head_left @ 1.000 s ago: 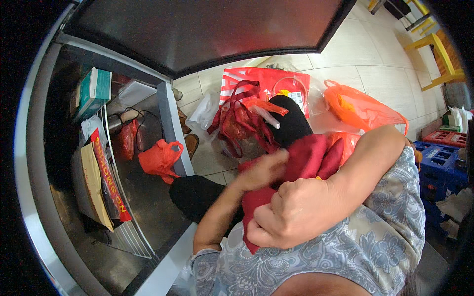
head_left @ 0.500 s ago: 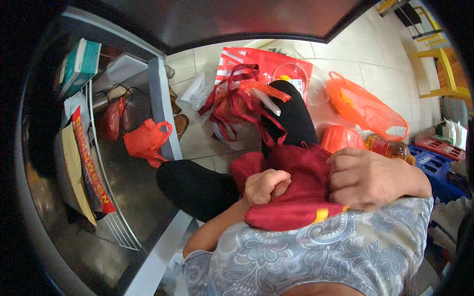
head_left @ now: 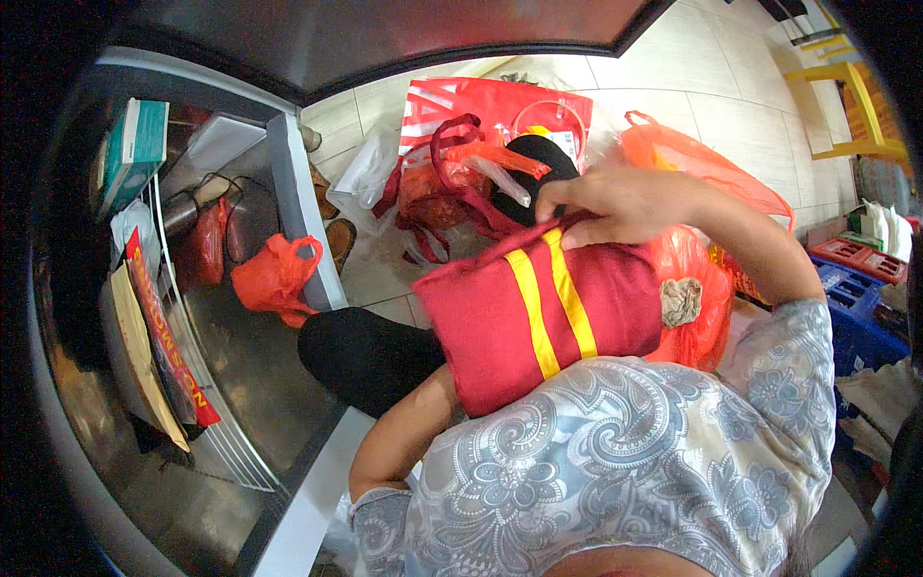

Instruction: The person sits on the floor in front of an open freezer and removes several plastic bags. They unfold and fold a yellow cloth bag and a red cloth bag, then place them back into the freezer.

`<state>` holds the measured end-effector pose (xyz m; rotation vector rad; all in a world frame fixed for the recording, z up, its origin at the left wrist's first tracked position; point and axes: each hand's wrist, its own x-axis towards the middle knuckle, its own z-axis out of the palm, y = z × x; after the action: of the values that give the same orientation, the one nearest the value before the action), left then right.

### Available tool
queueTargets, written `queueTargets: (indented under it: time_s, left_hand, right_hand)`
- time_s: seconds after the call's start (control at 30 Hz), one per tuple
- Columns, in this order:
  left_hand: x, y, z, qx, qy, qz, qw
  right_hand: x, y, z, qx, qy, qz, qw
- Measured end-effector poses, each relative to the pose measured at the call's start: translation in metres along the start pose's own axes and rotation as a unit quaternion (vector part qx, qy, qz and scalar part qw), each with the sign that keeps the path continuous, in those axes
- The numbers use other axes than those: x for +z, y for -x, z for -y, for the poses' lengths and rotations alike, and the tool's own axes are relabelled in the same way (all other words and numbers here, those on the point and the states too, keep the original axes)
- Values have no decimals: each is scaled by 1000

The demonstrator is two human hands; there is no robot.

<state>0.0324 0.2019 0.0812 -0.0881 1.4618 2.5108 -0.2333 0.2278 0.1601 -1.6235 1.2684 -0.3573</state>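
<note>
A dark red cloth (head_left: pixel 486 327) with two yellow stripes (head_left: pixel 535 308) lies folded over my lap, its front spread flat. My right hand (head_left: pixel 625 207) is closed on the cloth's far edge, thumb and fingers pinching it beside the stripes. From the lower left my left forearm (head_left: pixel 409 418) goes in under the cloth, so my left hand is hidden there. A crumpled beige wad (head_left: pixel 681 301) sits at the cloth's right end, against a red plastic bag (head_left: pixel 697 337).
Beyond my knees are a red-and-white bag (head_left: pixel 490 94), dark red straps (head_left: pixel 447 144) and an orange plastic bag (head_left: pixel 711 168) on the floor. To the left, an open drawer (head_left: pixel 317 207) holds a red bag (head_left: pixel 279 279) and a teal box (head_left: pixel 135 149). Blue crates (head_left: pixel 856 303) stand right.
The bunched red cloth is now spread out, showing both yellow stripes. My right hand moved away from my body to its far edge; my left hand went out of sight under it.
</note>
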Motion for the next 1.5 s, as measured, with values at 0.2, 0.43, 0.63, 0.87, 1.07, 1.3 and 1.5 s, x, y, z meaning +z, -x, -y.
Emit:
queueTargets:
  time_s: [0.2,0.43,0.63,0.87,1.07,1.3,1.5]
  left_hand:
    - [-6,23,35,-25,70,-50,996]
    - [-12,26,28,-18,39,-44,998]
    - [-11,11,9,-20,-54,17,998]
    - [-31,76,59,-96,126,-47,986]
    - [-35,135,27,-78,-231,-250,937]
    - [-43,64,6,117,-453,-264,843]
    - [-102,24,-32,-2,-153,-432,889]
  right_hand:
    - [104,-27,-78,4,-59,87,994]
    - [101,-7,-35,-101,139,-51,984]
    - [88,11,11,-166,-38,62,983]
    - [117,23,-4,11,-79,190,979]
    - [121,20,-26,-13,-114,211,971]
    - [108,2,-33,-71,-199,248,945]
    - [80,-9,-53,87,-602,70,791]
